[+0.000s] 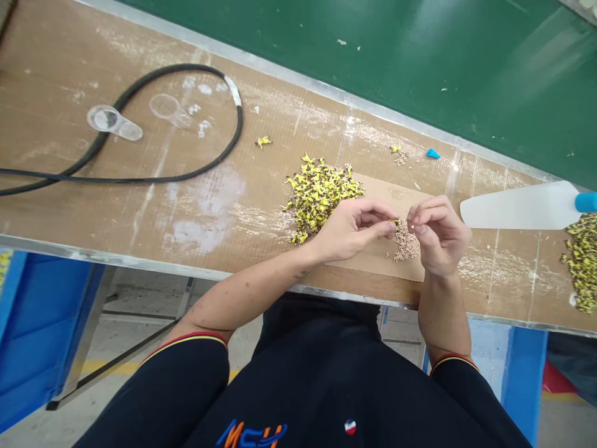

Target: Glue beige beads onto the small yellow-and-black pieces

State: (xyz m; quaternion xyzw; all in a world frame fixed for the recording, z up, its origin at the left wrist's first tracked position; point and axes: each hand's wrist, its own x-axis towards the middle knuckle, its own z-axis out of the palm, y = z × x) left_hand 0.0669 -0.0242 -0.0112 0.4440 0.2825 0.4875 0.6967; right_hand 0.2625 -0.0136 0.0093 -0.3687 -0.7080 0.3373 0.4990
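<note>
You are pinching a small yellow part between the thumb and forefinger of your left grip, so that grip is narrow and holding it. Your right grip is sitting narrow just beside that part, though I cannot tell whether it is holding anything. Both grips are hovering over a cardboard sheet lying near the front edge of the worktop. A pale heap of tiny pieces is resting on the sheet directly below your grips, and a yellow heap is lying across the sheet's left end. Another yellow heap is sitting at the worktop's right end, behind it a white scraper with a blue handle. A blue wedge is lying toward the back edge, and a black cable is looping across the left end around two clear plastic scoops. A green belt is running along the back edge.
</note>
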